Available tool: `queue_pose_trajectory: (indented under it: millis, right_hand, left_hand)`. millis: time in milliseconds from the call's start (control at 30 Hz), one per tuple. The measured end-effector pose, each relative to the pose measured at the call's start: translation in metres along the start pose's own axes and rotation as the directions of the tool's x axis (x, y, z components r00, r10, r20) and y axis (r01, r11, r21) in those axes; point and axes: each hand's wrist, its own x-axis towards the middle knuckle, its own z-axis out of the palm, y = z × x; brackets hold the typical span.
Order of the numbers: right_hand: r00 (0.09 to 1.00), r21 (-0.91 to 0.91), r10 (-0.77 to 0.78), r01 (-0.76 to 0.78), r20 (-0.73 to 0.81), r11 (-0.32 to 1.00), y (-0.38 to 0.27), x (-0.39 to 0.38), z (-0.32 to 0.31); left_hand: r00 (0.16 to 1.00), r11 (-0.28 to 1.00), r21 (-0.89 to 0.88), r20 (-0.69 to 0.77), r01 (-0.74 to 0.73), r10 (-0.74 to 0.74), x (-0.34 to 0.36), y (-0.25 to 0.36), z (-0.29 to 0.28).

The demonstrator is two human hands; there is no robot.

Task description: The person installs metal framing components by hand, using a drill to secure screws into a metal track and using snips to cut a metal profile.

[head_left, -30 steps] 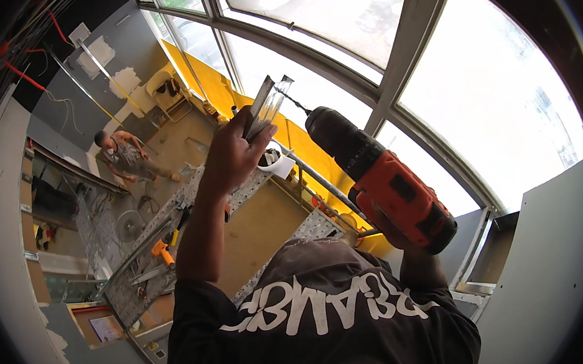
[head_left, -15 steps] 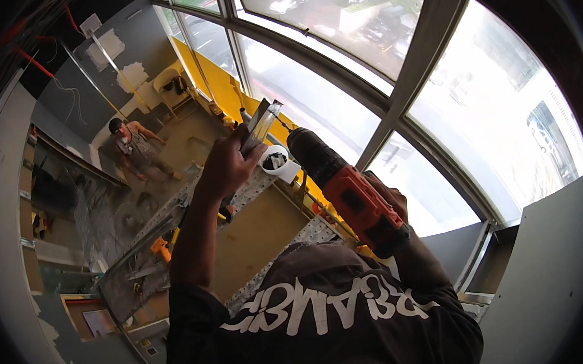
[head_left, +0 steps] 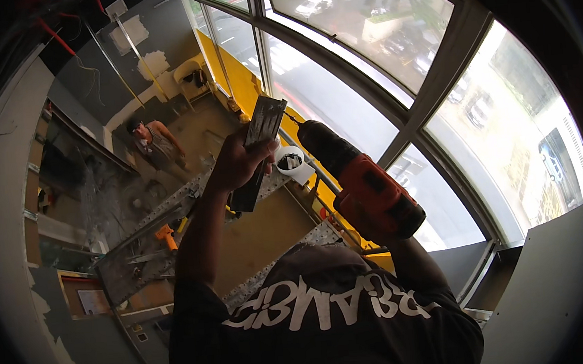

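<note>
My left hand [head_left: 239,164] is raised and grips a long grey metal plate [head_left: 258,150], holding it upright and slightly tilted. My right hand [head_left: 378,238] is mostly hidden under an orange and black cordless drill [head_left: 360,183] that it holds by the handle. The drill's bit [head_left: 292,119] points up and left at the plate's upper edge, close to it or touching it. My black shirt with white lettering [head_left: 322,309] fills the lower middle.
Another person [head_left: 155,145] stands on the floor far below. A white cup of dark screws [head_left: 293,163] sits by the window frame [head_left: 397,132]. A perforated metal platform [head_left: 170,205] carries an orange tool [head_left: 166,236]. A yellow wall strip [head_left: 246,83] runs under the large windows.
The plate and my left hand have shifted right and lower in view. The drill has swung closer, so its bit now reaches the plate's top.
</note>
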Motion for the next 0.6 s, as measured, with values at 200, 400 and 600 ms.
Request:
queue_pose_trajectory:
  millis: [200, 400, 600]
  right_hand:
    - [1.000, 0.107, 0.016, -0.019, 0.022, 0.994, -0.022, -0.005, -0.003]
    - [1.000, 0.075, -0.017, 0.016, 0.010, 0.997, -0.044, -0.008, -0.004]
    - [0.999, 0.058, -0.034, 0.034, -0.002, 0.998, -0.056, -0.007, -0.007]
  left_hand:
    - [1.000, 0.999, -0.044, 0.023, 0.015, -0.014, -0.004, 0.005, -0.002]
    - [0.999, 1.000, -0.023, 0.040, 0.012, -0.012, -0.004, 0.003, 0.000]
    - [0.999, 1.000, -0.017, 0.046, 0.007, -0.006, -0.005, 0.005, 0.004]
